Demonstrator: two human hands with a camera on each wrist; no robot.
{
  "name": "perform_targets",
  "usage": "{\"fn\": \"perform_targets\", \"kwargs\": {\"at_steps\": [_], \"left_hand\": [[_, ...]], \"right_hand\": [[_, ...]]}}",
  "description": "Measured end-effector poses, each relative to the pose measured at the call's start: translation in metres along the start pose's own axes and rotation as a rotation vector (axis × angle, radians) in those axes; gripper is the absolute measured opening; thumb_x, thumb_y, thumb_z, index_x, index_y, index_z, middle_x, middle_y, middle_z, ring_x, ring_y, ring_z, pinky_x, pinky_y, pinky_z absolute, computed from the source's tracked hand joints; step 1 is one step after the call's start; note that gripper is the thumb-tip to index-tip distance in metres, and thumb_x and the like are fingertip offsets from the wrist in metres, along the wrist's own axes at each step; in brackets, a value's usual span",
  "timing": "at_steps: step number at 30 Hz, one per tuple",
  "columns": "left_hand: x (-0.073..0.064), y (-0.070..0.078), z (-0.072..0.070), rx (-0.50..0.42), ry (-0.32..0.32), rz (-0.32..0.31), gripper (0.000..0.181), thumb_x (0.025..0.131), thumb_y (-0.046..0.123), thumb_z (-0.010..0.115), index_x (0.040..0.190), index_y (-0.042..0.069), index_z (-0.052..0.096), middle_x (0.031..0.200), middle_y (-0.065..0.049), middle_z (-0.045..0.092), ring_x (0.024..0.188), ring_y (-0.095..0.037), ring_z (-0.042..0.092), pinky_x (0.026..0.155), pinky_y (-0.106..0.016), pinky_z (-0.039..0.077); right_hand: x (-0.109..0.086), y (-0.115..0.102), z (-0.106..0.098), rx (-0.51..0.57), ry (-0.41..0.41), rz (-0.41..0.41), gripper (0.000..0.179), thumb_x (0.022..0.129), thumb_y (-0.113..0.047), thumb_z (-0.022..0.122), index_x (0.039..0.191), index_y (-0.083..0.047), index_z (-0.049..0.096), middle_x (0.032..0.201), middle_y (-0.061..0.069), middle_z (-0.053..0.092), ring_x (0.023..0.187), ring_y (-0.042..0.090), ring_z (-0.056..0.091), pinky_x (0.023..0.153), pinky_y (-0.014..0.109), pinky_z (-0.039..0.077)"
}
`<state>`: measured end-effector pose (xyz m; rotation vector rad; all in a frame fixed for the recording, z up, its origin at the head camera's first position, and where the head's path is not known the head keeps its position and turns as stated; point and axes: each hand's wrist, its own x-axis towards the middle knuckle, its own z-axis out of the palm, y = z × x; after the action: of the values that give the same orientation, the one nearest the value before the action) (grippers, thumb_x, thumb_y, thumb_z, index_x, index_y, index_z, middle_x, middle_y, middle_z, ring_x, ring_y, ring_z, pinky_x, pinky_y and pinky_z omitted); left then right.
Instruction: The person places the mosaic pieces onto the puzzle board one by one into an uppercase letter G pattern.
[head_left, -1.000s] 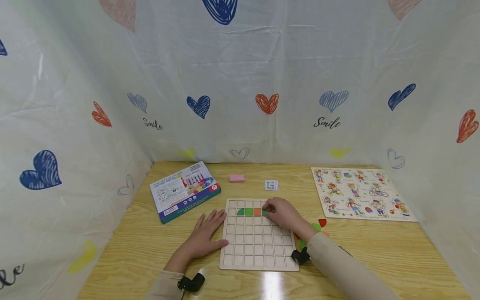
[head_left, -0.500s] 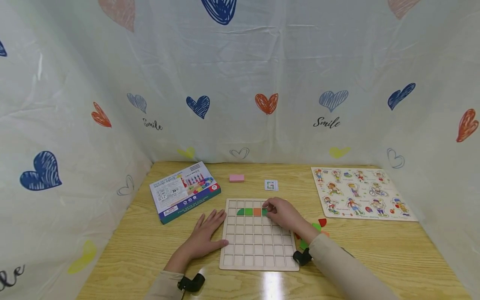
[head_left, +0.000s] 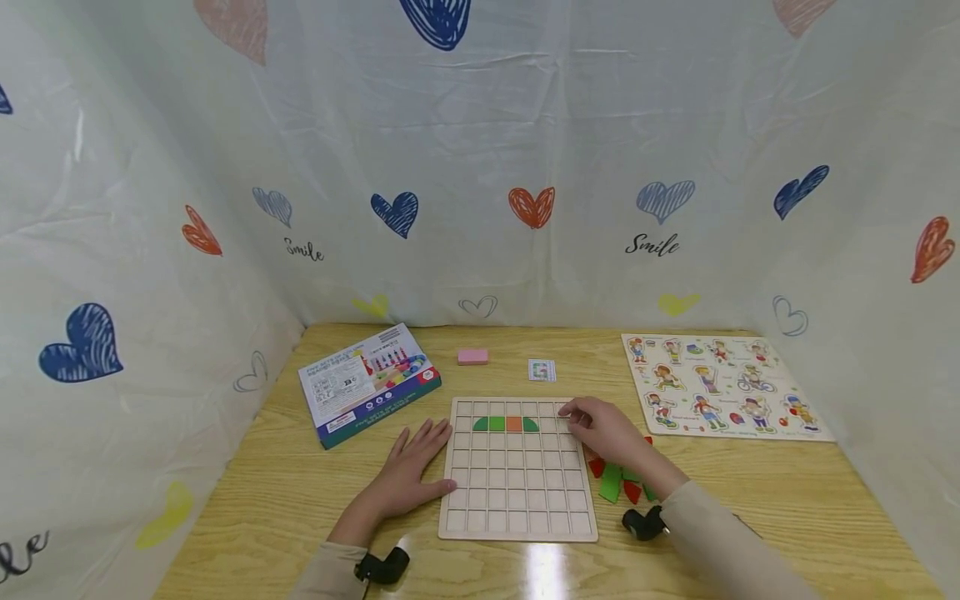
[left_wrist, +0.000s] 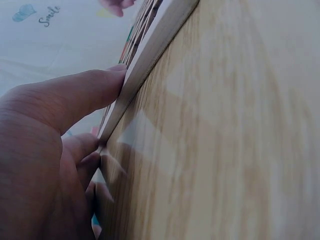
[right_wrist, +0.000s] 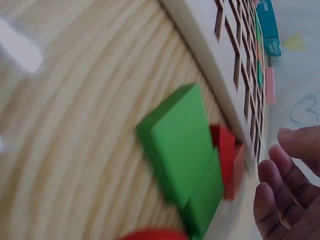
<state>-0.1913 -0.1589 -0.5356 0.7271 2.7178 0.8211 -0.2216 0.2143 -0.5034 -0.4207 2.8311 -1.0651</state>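
A pale wooden grid board (head_left: pixel 517 502) lies on the table. In its second row sit a green quarter-round tile (head_left: pixel 482 425), a green square tile (head_left: pixel 497 424), an orange square tile (head_left: pixel 513 424) and a second green quarter-round tile (head_left: pixel 530 425). My left hand (head_left: pixel 408 473) lies spread beside the board, thumb and fingertips touching its left edge. Over the board's upper right corner, my right hand (head_left: pixel 606 433) has loosely bent fingers with nothing between them. Below that hand, loose green tiles (right_wrist: pixel 177 142) and red tiles (right_wrist: pixel 226 150) lie by the board's right edge, partly hidden by the forearm.
A game box (head_left: pixel 371 383) lies at the back left. Behind the board are a pink block (head_left: pixel 472 357) and a small pattern card (head_left: pixel 542 370). A picture puzzle board (head_left: pixel 720 387) lies at the right. A heart-print curtain (head_left: pixel 465 275) surrounds the table.
My right hand has let go of the second green quarter-round tile and moved right, uncovering it and more of the loose tiles. My left hand has stayed in place.
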Motion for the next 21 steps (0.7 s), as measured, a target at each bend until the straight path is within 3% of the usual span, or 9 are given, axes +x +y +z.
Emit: {"fn": "perform_targets", "kwargs": {"at_steps": [9, 21], "left_hand": [[0.000, 0.000, -0.001, 0.001, 0.002, 0.005, 0.087, 0.095, 0.053, 0.064, 0.162, 0.012, 0.027, 0.169, -0.003, 0.021, 0.157, -0.030, 0.009, 0.124, -0.056, -0.004], [-0.001, 0.001, -0.001, 0.001, 0.005, 0.010, 0.087, 0.095, 0.052, 0.065, 0.162, 0.012, 0.028, 0.168, -0.004, 0.022, 0.156, -0.030, 0.009, 0.124, -0.056, -0.004]], "right_hand": [[-0.031, 0.026, -0.022, 0.028, 0.033, 0.007, 0.018, 0.098, -0.011, 0.068, 0.116, -0.009, 0.072, 0.096, -0.005, 0.066, 0.084, 0.011, 0.058, 0.072, 0.028, 0.052], [-0.061, 0.046, -0.044, -0.045, 0.049, 0.047, 0.021, 0.094, -0.008, 0.072, 0.114, -0.006, 0.073, 0.094, -0.004, 0.066, 0.080, 0.008, 0.055, 0.068, 0.026, 0.049]]}}
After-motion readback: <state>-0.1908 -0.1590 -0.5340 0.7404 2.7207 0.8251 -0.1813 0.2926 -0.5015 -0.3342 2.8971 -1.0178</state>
